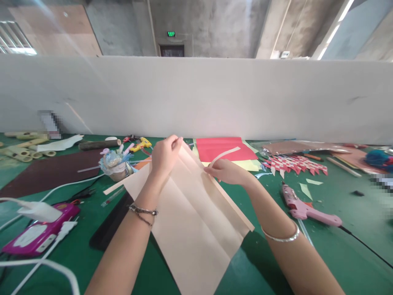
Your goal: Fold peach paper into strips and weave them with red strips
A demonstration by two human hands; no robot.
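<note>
A large cream paper sheet [192,217] is held up at a slant over the green table, with a narrow folded band along its right edge. My left hand [166,157] is closed on its top corner. My right hand [229,170] pinches the folded edge partway down. A thin cream paper strip [226,153] pokes out above the right fingers; whether it is part of the sheet I cannot tell. Another pale strip [115,186] sticks out at left behind the sheet. Red paper [215,148] lies flat beyond my hands.
To the right are a pink glue gun [313,212] with its cord and a red-and-white woven paper piece [294,164]. At left lie a magenta power strip [43,229] with white cables, brown paper [52,172], a yellow glue gun [141,144] and a dark flat object [107,229].
</note>
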